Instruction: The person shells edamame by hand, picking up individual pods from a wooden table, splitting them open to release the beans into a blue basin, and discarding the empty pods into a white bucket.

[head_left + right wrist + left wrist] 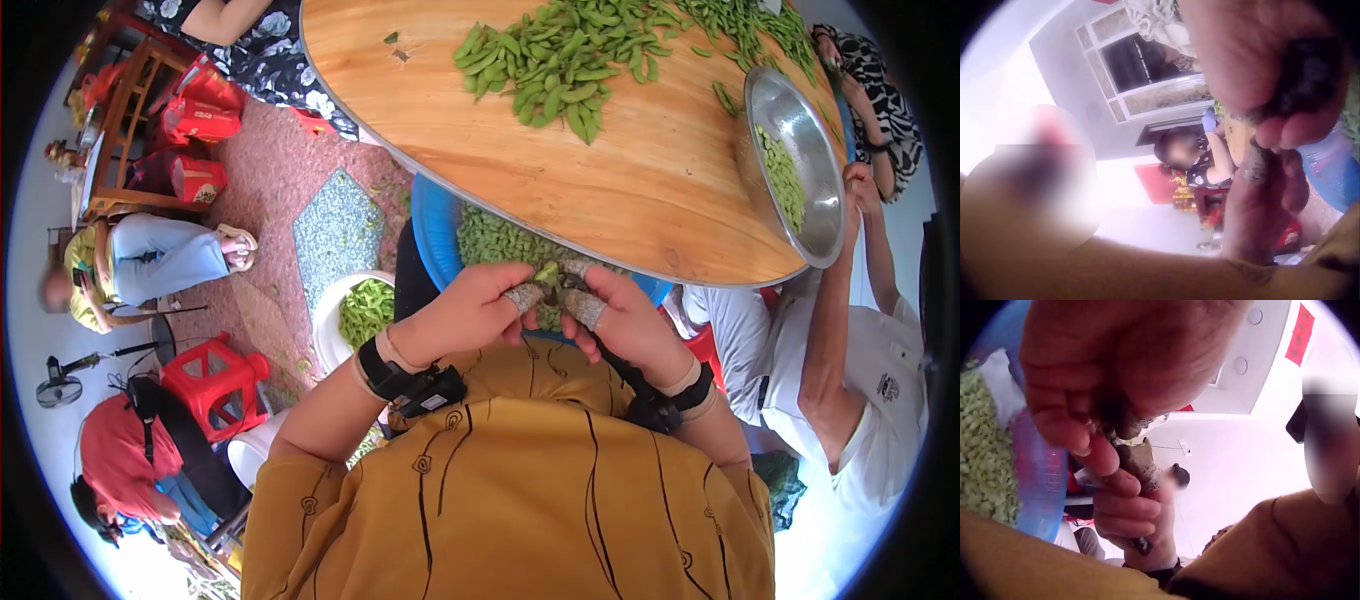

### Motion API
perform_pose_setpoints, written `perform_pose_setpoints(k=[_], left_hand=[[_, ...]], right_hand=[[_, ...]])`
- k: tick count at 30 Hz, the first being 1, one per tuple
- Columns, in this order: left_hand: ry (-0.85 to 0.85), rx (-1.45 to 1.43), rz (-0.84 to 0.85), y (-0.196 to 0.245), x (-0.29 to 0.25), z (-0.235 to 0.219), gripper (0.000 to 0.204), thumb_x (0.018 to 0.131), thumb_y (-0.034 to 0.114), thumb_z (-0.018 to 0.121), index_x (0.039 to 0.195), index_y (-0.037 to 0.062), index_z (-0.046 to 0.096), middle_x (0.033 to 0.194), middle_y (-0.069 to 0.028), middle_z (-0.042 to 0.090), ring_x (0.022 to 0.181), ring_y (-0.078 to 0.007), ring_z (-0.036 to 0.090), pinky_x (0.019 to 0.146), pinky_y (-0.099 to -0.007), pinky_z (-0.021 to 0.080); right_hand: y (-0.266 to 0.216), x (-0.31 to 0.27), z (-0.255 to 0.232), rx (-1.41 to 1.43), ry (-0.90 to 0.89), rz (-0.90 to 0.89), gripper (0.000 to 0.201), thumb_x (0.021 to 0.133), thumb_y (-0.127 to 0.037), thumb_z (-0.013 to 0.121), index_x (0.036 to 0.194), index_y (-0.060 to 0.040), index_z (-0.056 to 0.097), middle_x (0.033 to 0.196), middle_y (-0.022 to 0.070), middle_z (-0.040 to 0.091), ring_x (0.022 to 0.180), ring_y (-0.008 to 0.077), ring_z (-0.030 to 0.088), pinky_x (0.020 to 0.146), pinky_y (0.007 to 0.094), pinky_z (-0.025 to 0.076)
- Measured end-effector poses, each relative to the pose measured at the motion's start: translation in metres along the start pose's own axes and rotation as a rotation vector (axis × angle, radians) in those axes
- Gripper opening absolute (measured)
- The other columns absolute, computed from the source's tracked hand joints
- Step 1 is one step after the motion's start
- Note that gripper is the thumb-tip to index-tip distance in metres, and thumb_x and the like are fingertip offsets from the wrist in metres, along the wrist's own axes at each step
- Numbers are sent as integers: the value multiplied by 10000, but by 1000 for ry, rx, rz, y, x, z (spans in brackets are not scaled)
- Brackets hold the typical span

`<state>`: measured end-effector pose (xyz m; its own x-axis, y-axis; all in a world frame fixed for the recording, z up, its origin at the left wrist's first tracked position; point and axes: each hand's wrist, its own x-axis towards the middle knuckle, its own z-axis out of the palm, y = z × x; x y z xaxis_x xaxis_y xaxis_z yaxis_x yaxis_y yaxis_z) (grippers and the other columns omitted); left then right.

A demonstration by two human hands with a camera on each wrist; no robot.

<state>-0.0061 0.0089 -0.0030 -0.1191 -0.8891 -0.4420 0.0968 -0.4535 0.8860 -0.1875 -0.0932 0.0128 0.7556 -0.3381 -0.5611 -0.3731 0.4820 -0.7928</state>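
Observation:
Over a blue basin [433,232] of shelled green beans [495,238], both hands meet at a green soybean pod [546,272]. The left hand [475,308] pinches the pod, its thumb wrapped in grey, dirty tape [523,296]. From the other side the right hand [632,318] pinches it too, with tape on its thumb and a finger. In the left wrist view the left hand [1129,356] looms close, facing the right hand [1132,515]. Fingers mostly hide the pod in both wrist views.
A round wooden table [640,190] overhangs the basin, bearing heaped pods [560,60] and a tilted metal bowl [815,150] of shelled beans. A white bucket [325,325] of green pods stands left. Other people sit around; one bare forearm [828,350] reaches toward the bowl.

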Motion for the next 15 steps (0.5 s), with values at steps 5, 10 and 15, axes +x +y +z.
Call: perform_pose_setpoints(k=[5, 10, 15], left_hand=[[-59, 183, 35, -4, -5, -3, 188, 861, 14, 431, 991, 18, 567, 739, -30, 586, 574, -80, 559, 517, -227, 456], [-127, 395, 184, -18, -1, -1, 186, 833, 18, 458, 983, 15, 567, 728, -112, 588, 619, -188, 597, 564, -306, 467], [-186, 608, 276, -40, 9, 4, 159, 835, 75, 509, 970, 10, 562, 789, -198, 594, 732, -344, 597, 639, -373, 475]], right_hand=[[17, 13, -1, -128, 92, -52, 127, 903, -136, 536, 984, -47, 578, 688, -8, 564, 511, 55, 503, 428, 206, 416], [22, 6, -7, -372, 117, -90, 122, 839, -151, 607, 824, -35, 575, 641, 33, 570, 503, 141, 534, 462, 270, 429], [38, 13, -17, -954, 76, -491, 214, 694, -168, 652, 740, -7, 518, 674, 184, 546, 633, 382, 533, 563, 400, 442]])
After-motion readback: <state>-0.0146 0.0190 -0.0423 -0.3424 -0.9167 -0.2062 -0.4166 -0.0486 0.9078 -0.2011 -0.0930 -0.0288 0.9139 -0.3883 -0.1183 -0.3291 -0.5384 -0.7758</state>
